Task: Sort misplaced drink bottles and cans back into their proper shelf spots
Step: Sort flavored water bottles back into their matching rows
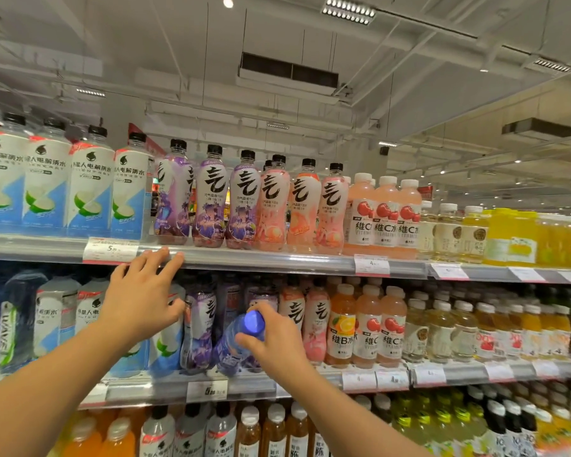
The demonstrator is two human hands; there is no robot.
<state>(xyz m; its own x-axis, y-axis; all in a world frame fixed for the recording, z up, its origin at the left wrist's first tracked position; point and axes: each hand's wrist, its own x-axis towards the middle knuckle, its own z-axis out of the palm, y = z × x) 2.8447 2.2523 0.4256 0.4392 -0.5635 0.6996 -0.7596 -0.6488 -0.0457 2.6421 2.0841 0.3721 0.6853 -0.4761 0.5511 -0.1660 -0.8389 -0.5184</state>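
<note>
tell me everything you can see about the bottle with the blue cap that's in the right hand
The blue-capped bottle looks like clear plastic with a bluish-purple tint and a round blue cap pointing toward the camera. It is tilted, its top leaning out from the middle shelf and its base down among the purple-labelled bottles at the shelf front. The right hand grips it just below the cap, fingers curled round the neck. A label low on its body is too blurred to read.

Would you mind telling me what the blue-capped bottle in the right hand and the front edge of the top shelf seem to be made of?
The blue-capped bottle held by the right hand looks like clear, glossy plastic: its wall is see-through with a bluish tint, and its cap is opaque, probably plastic too. The top shelf edge appears to be grey metal behind a clear glossy plastic price strip, judging by its sheen; I cannot be sure.
</note>
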